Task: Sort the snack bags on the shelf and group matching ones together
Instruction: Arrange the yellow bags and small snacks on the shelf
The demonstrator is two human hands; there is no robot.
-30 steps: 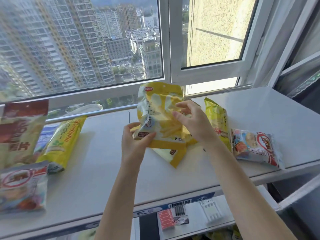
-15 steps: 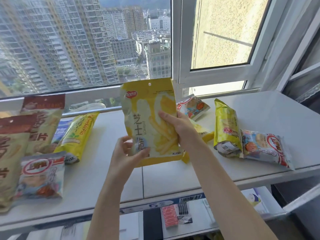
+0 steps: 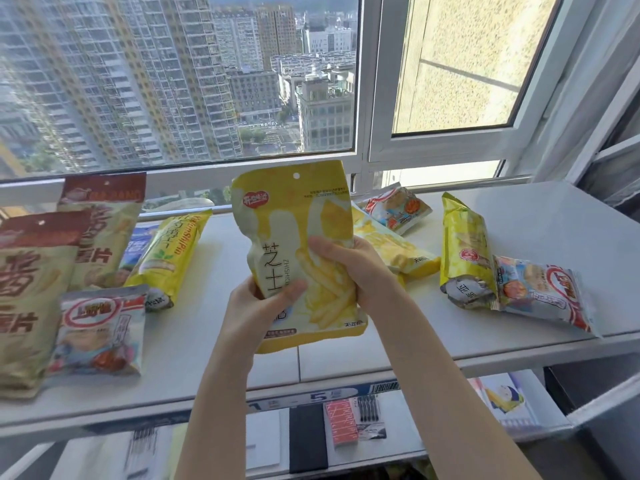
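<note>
Pouch first: a yellow-and-white cheese-stick bag (image 3: 298, 216) stands upright in both my hands above the middle of the white shelf (image 3: 554, 230). Its long axis runs up and down, with the hang-hole end on top and the printed front toward me. The film is glossy and crumpled where I squeeze it, and its flat sealed bottom edge is yellow.

My left hand (image 3: 258, 308) grips the lower left part, thumb laid across the front. My right hand (image 3: 349, 268) is curled round the right edge at mid-height.

Just behind my right hand a matching yellow pouch (image 3: 391, 247) lies flat, long axis running left to right. Beyond it lies a small white, red and blue packet (image 3: 398, 206). Further right, a puffy yellow bag (image 3: 465, 251) touches another small packet (image 3: 543, 292).

On the left lie a long yellow bag (image 3: 169, 254), two tan bags with maroon tops (image 3: 100, 230) and a third small packet (image 3: 100, 327).
</note>
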